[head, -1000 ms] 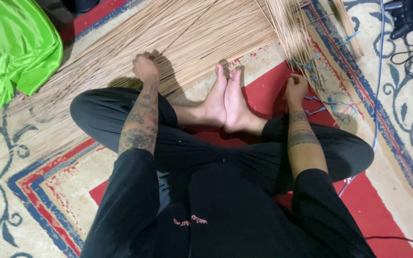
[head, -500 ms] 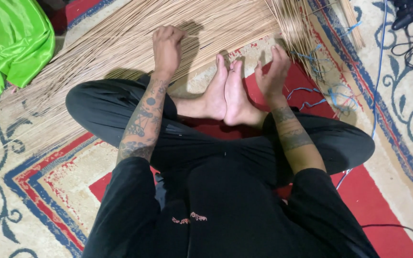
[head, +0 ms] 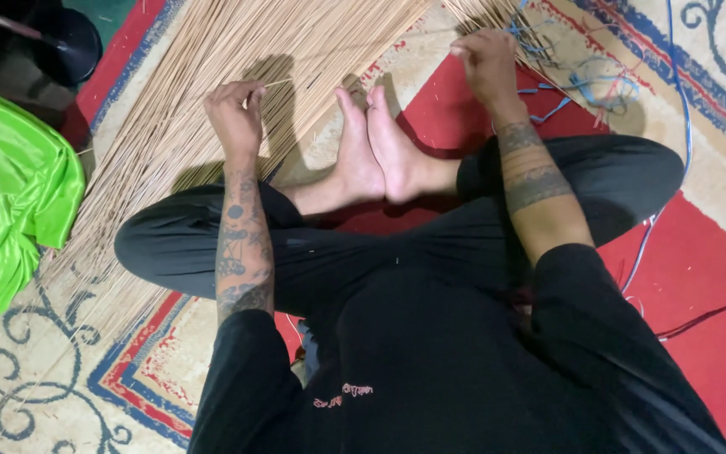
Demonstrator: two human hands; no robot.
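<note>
Head view shows us sitting cross-legged on a big patterned carpet (head: 716, 277) with red, cream and blue parts. Our black trousers (head: 430, 252) and black top fill the lower half. Across the carpet in front of us lies a wide spread of thin tan sticks (head: 237, 59), running from the top middle down to the left. A bright green cloth (head: 10, 193) lies at the left edge, well apart from the sticks. Our two bare feet (head: 376, 147) rest together, between our hands. Our left hand (head: 233, 113) is curled over the sticks and pinches one thin stick between thumb and fingers. Our right hand (head: 482, 63) is closed on the sticks at the far right end, just beside some loose blue strings (head: 586, 84). A thin blue cord (head: 681, 101) runs down the right side.
</note>
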